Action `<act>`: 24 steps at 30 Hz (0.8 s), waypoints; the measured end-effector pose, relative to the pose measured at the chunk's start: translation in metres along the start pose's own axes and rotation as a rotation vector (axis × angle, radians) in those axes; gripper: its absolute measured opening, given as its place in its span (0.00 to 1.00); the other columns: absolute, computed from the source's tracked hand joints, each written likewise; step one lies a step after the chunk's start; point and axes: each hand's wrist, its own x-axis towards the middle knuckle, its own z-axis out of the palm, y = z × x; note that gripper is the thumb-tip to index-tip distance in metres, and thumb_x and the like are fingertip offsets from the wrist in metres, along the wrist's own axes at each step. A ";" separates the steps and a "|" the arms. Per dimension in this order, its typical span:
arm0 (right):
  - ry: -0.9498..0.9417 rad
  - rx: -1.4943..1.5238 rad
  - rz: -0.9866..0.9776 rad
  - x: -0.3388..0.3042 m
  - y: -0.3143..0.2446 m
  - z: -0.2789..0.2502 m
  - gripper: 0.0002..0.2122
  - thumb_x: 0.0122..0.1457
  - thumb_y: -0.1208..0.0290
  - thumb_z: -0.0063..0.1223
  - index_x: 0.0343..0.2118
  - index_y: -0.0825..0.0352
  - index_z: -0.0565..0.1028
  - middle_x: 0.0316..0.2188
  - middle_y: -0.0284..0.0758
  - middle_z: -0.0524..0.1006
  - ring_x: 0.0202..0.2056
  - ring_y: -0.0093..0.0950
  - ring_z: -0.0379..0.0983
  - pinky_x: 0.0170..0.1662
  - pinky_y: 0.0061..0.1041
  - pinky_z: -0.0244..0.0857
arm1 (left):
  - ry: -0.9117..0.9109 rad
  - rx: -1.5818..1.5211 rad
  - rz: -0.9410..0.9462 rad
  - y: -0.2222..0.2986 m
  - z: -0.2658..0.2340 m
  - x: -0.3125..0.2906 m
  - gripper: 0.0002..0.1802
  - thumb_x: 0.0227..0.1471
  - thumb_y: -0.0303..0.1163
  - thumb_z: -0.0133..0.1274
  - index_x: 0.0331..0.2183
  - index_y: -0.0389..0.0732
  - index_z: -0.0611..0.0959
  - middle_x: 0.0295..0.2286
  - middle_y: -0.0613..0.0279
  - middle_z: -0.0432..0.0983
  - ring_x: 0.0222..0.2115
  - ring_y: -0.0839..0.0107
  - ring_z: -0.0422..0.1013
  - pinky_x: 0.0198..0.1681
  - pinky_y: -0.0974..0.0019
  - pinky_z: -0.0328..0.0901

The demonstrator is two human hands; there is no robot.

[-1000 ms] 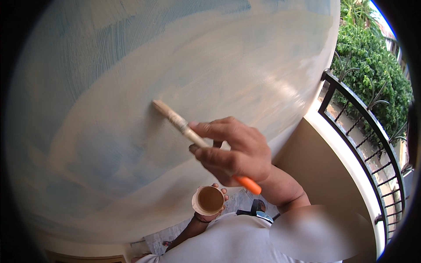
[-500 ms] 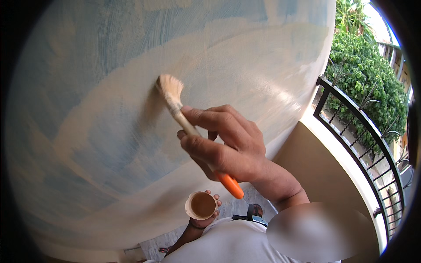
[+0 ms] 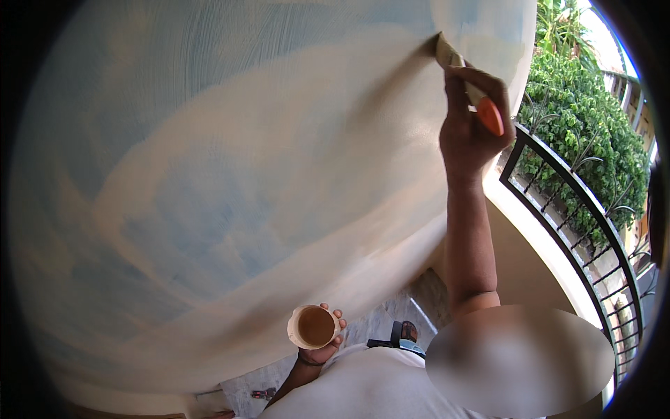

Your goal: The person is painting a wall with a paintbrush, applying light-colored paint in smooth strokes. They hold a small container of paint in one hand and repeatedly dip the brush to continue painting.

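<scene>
Paintbrush (image 3: pixel 450 56), likely light, soft-tipped, best held mid-handle, pinched by right hand (image 3: pixel 473 143) at upper right; left hand (image 3: pixel 338 340) clasps cup (image 3: pixel 293 329), lower centre.

Painted wall (image 3: pixel 230 160) looked mostly matt, brush-ridged toward eleven o'clock. Brush handle (image 3: pixel 491 117), two o'clock: orange end looked smooth, plastic-like. Railing (image 3: pixel 574 183), three o'clock, was dark metal. Cup (image 3: pixel 293 331), six o'clock, seemed smooth. Shirt (image 3: pixel 370 384) was matt cloth; floor (image 3: pixel 380 322) resembled veined stone.

You have an orange-ended brush (image 3: pixel 447 53), a cream cup (image 3: pixel 293 331), brown inside, and a wall (image 3: pixel 230 160) streaked pale blue and cream.
</scene>
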 end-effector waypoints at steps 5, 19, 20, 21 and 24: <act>-0.463 0.449 -0.198 -0.083 -0.122 0.010 0.12 0.51 0.85 0.69 0.38 0.68 0.79 0.37 0.45 0.83 0.33 0.33 0.84 0.31 0.24 0.78 | 0.021 -0.037 -0.077 0.002 0.006 0.015 0.35 0.60 0.54 0.57 0.61 0.47 0.69 0.57 0.50 0.63 0.59 0.47 0.63 0.50 0.48 0.74; -0.107 -0.134 0.198 -0.103 0.028 -0.084 0.08 0.54 0.85 0.65 0.34 0.67 0.80 0.38 0.39 0.83 0.35 0.26 0.80 0.36 0.24 0.73 | 0.109 -0.017 -0.108 0.007 0.000 -0.017 0.31 0.60 0.51 0.58 0.60 0.52 0.73 0.57 0.56 0.66 0.59 0.56 0.62 0.49 0.51 0.74; -0.214 -0.186 0.103 -0.117 -0.006 -0.073 0.10 0.50 0.86 0.66 0.33 0.66 0.79 0.39 0.41 0.83 0.34 0.30 0.80 0.34 0.27 0.73 | 0.116 -0.032 -0.113 0.005 0.000 -0.017 0.31 0.60 0.51 0.58 0.60 0.51 0.73 0.56 0.55 0.65 0.59 0.54 0.63 0.50 0.50 0.74; -0.296 -0.089 0.102 -0.129 -0.039 -0.066 0.09 0.49 0.81 0.69 0.31 0.63 0.79 0.40 0.38 0.83 0.35 0.28 0.80 0.33 0.27 0.74 | 0.119 -0.044 -0.120 0.005 0.001 -0.013 0.31 0.61 0.51 0.58 0.60 0.49 0.72 0.56 0.54 0.65 0.59 0.52 0.63 0.50 0.49 0.74; -0.535 0.370 0.073 -0.141 -0.092 -0.066 0.09 0.53 0.82 0.69 0.35 0.65 0.79 0.41 0.43 0.83 0.37 0.30 0.82 0.33 0.22 0.77 | 0.156 -0.034 -0.176 0.004 0.009 -0.002 0.30 0.61 0.51 0.57 0.60 0.50 0.72 0.57 0.54 0.65 0.59 0.52 0.62 0.50 0.49 0.74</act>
